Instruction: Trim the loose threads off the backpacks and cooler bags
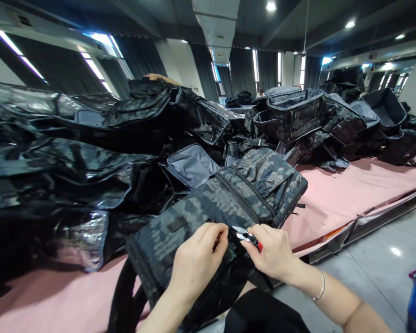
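Bracelet (321, 285) circles the right wrist; the right hand (272, 252) grips small snips (241, 231) with a touch of red at the handle, their blades pointing toward the left hand (199, 252); that hand is curled, thumb and fingertips pressed together, though I cannot tell what, if anything, sits between them; the camouflage bag (222, 196) lies beneath and just beyond both hands, slanting from lower left to upper right, its near edge by the fingertips; under it spreads the pink tabletop (360, 189); more dark bags (90, 166) heap up to the left and behind; farther back, an open bag (298, 113) shows a grey lining; dark curtains (138, 58) hang beyond.
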Demonstrator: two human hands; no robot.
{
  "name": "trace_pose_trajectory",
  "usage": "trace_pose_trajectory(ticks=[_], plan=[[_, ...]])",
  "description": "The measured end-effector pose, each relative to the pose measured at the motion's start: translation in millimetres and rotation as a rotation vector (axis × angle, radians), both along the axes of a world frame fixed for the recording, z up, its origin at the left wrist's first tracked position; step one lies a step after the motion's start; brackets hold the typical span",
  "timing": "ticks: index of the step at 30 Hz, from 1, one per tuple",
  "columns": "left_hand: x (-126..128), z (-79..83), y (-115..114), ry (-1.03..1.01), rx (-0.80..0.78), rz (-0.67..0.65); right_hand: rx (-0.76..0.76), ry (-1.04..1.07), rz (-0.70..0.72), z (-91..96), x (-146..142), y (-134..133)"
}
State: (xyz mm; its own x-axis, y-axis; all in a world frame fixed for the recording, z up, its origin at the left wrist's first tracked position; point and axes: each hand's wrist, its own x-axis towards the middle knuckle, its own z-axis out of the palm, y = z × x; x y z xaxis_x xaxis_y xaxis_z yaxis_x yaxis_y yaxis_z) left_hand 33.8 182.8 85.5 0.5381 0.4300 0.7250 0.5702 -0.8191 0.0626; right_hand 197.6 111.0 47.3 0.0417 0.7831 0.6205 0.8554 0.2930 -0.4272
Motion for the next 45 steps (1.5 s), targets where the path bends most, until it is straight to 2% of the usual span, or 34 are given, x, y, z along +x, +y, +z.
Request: trace_pose_trajectory(ticks=[7,13,20,24,27,31,35,41,43,45], plan=[[0.6,0.4,-2.8,-0.008,0.011,-0.006,0.094,-0.043,0.026,0.8,0.3,-3.6],[0.6,-2.6,-8.0,-0.050,-0.002,-0.028,0.107,-0.046,0.053,0.9,0.6,6.6],[-18.6,8.0,-27.2,-0.215,-0.270,-0.099,0.169,0.141,0.092,-7.5,10.5,5.8],[-29.7,5.5,-38.2,-0.173,-0.393,-0.206,0.177,0.217,0.088,-9.3,16.7,1.7],[-30.2,-4.9,-35.0,-0.163,-0.289,-0.083,0.194,0.254,0.084,-10.9,17.7,0.7],[-24.2,-17.6,-23.3,-0.062,-0.019,0.049,0.184,0.265,0.092,-13.1,14.9,-0.3],[-14.5,-17.5,-20.1,0.133,0.160,0.134,0.180,0.249,0.107,-13.3,12.6,-1.5],[-1.0,-11.0,-22.6,0.364,0.244,0.176,0.185,0.235,0.124,-13.7,12.9,-0.5],[-1.1,-9.8,-20.7,0.280,0.220,0.147,0.177,0.236,0.124,-14.5,12.8,0.2],[-5.8,-6.4,-19.7,0.090,0.104,0.082,0.170,0.240,0.122,-15.4,12.5,0.9]])
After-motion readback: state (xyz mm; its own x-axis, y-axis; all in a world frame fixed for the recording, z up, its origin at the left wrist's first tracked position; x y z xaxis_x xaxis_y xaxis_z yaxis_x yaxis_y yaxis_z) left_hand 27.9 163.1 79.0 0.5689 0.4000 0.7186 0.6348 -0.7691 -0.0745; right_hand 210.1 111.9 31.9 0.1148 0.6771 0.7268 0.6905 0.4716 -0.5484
